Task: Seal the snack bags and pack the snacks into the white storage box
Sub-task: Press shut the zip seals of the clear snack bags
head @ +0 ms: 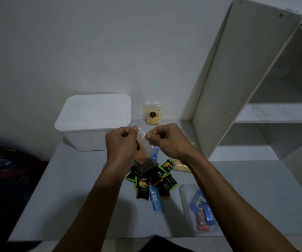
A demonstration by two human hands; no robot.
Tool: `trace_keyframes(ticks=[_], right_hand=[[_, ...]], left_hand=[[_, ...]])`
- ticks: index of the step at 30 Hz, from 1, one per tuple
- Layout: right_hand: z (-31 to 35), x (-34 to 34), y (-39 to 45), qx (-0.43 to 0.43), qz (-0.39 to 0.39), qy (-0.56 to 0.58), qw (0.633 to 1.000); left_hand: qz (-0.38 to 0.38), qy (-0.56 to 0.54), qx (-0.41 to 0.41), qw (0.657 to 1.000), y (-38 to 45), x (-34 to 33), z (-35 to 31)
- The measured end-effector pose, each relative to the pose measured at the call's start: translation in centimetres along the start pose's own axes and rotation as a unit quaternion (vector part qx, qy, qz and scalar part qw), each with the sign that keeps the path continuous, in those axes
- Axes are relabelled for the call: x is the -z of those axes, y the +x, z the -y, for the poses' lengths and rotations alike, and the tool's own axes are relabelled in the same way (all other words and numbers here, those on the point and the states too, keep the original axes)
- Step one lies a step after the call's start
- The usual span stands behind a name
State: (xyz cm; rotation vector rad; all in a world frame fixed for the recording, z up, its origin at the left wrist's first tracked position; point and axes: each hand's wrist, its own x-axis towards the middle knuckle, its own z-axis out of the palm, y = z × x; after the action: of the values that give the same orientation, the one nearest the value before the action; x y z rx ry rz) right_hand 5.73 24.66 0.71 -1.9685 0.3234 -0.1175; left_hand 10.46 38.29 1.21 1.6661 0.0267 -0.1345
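Observation:
My left hand and my right hand both pinch the top edge of a clear snack bag held above the table; orange and dark snacks show inside it. Behind the hands, at the back left, stands the white storage box with its lid on. Under the bag lies a pile of black-and-green snack packets and a blue packet. A clear pouch of yellow sticks leans on the wall. Another yellow snack bag lies partly hidden under my right forearm.
A clear bag of colourful candy packets lies at the front right of the white table. A white shelf unit rises on the right. Dark cloth sits left of the table.

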Motion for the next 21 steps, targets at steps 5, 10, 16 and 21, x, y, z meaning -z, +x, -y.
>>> trace_keyframes(ticks=[5, 10, 16, 21], right_hand=[[-0.5, -0.4, -0.3, 0.017, -0.014, -0.009, 1.0], [-1.0, -1.4, 0.0, 0.026, -0.03, -0.026, 0.999], [-1.5, -1.6, -0.1, -0.007, -0.027, 0.003, 1.0], [-0.7, -1.0, -0.4, 0.003, -0.014, -0.057, 0.998]], left_hand=[[0.009, 0.015, 0.009, 1.0, 0.3, 0.2, 0.2], [0.04, 0.056, 0.031, 0.997, -0.6, 0.1, 0.4], [0.031, 0.059, 0.062, 0.996, -0.6, 0.3, 0.8], [0.023, 0.042, 0.053, 0.997, -0.3, 0.7, 1.3]])
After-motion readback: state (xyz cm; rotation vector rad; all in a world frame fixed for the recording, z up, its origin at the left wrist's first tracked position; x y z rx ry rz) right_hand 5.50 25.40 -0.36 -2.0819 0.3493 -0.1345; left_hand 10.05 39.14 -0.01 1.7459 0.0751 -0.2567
